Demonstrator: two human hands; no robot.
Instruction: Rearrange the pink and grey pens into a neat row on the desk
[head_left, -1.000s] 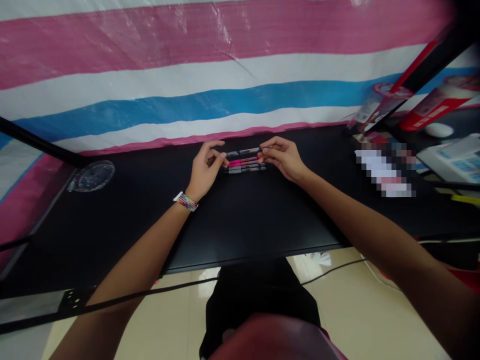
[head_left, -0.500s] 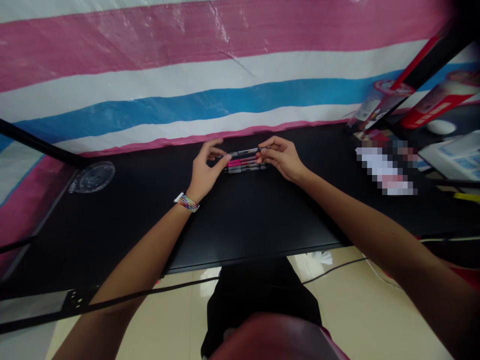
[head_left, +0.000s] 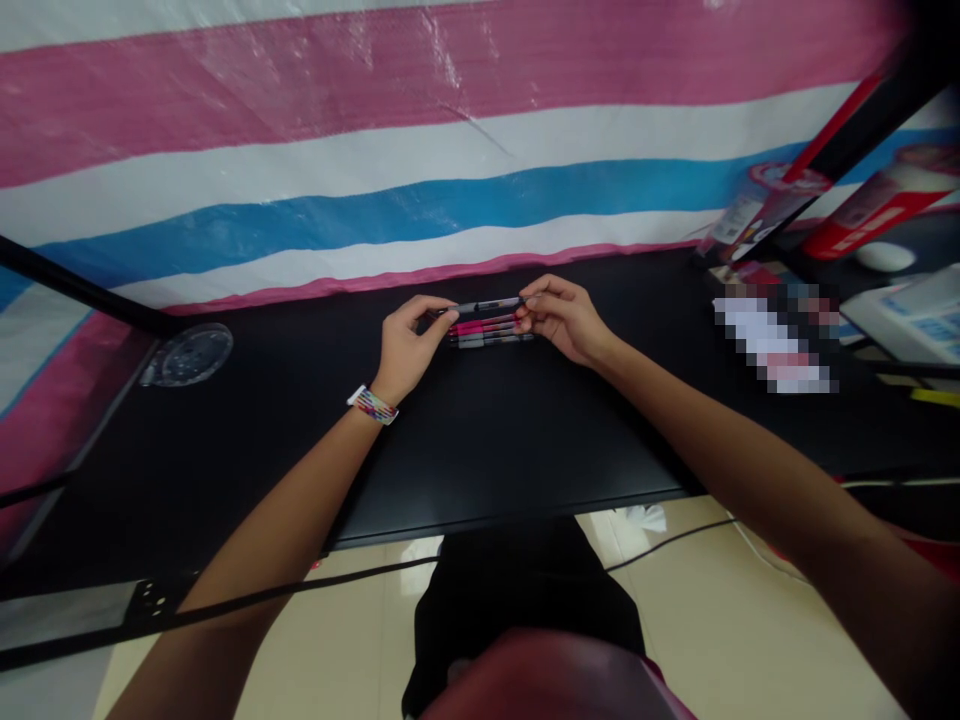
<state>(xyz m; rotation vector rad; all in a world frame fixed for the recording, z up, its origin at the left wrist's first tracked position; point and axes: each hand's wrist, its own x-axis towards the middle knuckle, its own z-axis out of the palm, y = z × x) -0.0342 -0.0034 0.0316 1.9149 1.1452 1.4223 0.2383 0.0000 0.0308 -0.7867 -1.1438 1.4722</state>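
Note:
My left hand (head_left: pixel 409 342) pinches the left end of a dark-and-clear pen (head_left: pixel 489 304) between thumb and fingers. At the pen's other end, my right hand (head_left: pixel 562 318) has its fingertips closed on it. The pen is level, running left to right just beyond several others. Nearer me lie pink-capped pens (head_left: pixel 472 327) and a grey-capped pen (head_left: pixel 480 341), side by side on the black desk (head_left: pixel 517 440). My right fingertips hide the right ends of the pink ones. A multicoloured band circles my left wrist.
A clear plastic lid (head_left: pixel 187 354) lies at the left. On the right stand a plastic cup (head_left: pixel 742 215) with a red straw, a red-and-clear container (head_left: pixel 874 215), and a white rounded object (head_left: pixel 885 257). A striped sheet (head_left: pixel 420 220) hangs behind the desk.
My left fingers have closed in on the pen's left end; before, they were more spread. My right hand has barely moved. The pens lie almost as before.

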